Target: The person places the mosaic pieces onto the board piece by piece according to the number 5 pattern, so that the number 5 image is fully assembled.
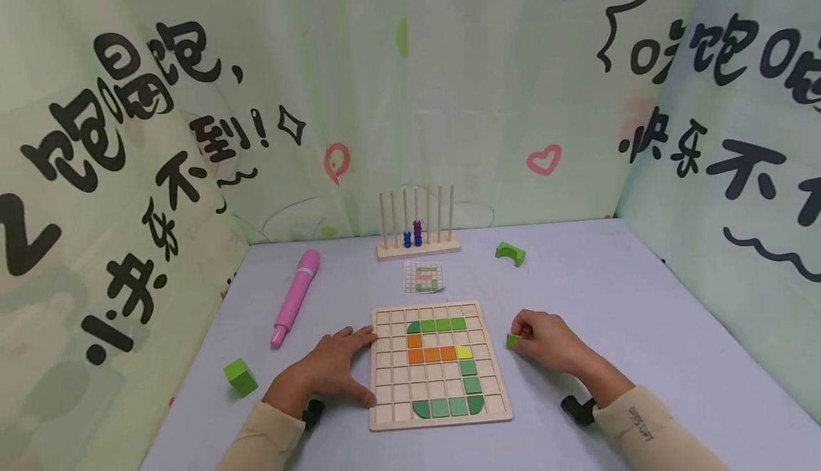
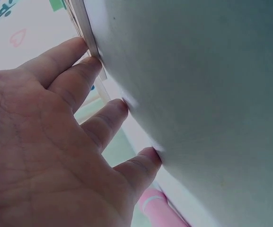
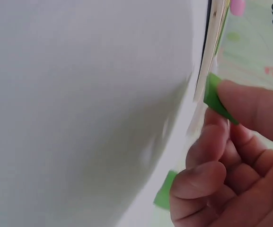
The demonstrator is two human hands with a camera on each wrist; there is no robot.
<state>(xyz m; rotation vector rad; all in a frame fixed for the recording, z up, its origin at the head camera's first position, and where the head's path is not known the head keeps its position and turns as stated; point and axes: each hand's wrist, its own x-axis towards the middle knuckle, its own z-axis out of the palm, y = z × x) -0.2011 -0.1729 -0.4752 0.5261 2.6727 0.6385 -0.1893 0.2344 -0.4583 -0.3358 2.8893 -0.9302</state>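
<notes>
A wooden grid board (image 1: 383, 378) lies on the table, with green, orange and yellow tiles set in some of its squares. My left hand (image 1: 330, 364) has its fingers spread, the fingertips and thumb at the board's left edge; the left wrist view shows the fingers (image 2: 74, 80) extended. Just right of the board, my right hand (image 1: 548, 339) pinches a small green tile (image 3: 214, 97) between thumb and fingers. Behind the board lies a pattern card (image 1: 424, 278) printed with a coloured grid.
At the back stands a wooden peg rack (image 1: 418, 247) with several blue and purple beads. A green arch block (image 1: 510, 253) sits at the back right. To the left lie a pink stick-shaped thing (image 1: 296, 298) and a green cube (image 1: 240, 377). Printed curtains (image 1: 423, 100) enclose the table.
</notes>
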